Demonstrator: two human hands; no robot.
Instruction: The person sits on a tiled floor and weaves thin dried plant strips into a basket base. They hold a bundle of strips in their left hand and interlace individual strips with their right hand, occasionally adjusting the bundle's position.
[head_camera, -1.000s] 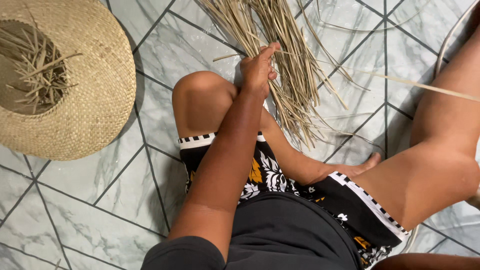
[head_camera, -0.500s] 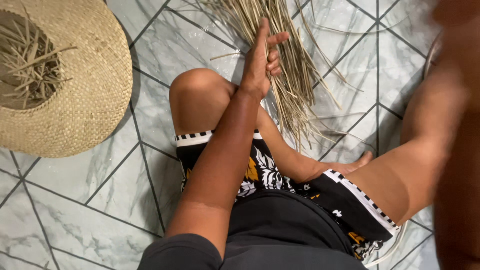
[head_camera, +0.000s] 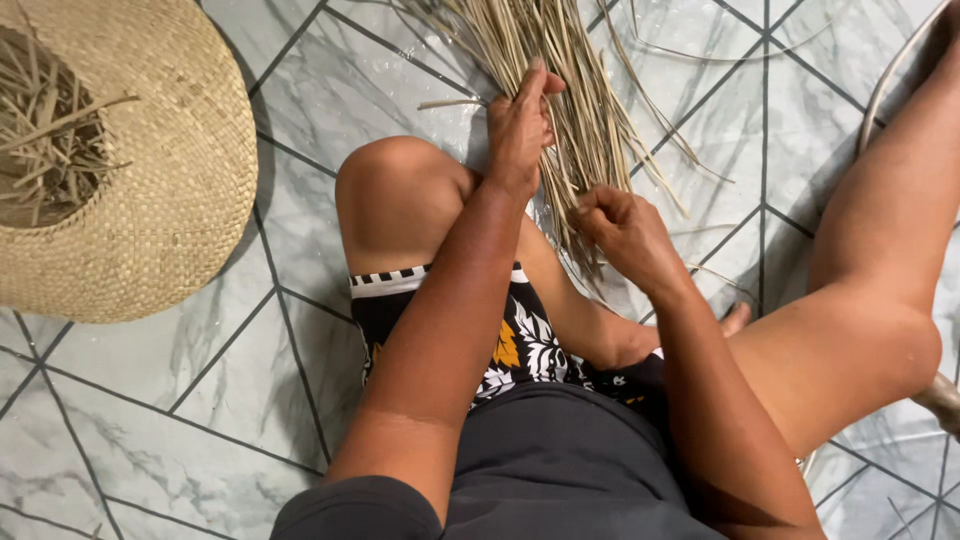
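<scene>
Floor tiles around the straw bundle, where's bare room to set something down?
Bare tile lies between the woven basket and the bent knee. It is crowded where the left hand and right hand work the straw bundle.

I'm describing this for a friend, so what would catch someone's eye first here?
First, the bundle of dry straw fanned over the tiled floor at top centre, with the left hand resting on it and the right hand pinching strands at its lower end. Then the big woven basket at far left.
</scene>
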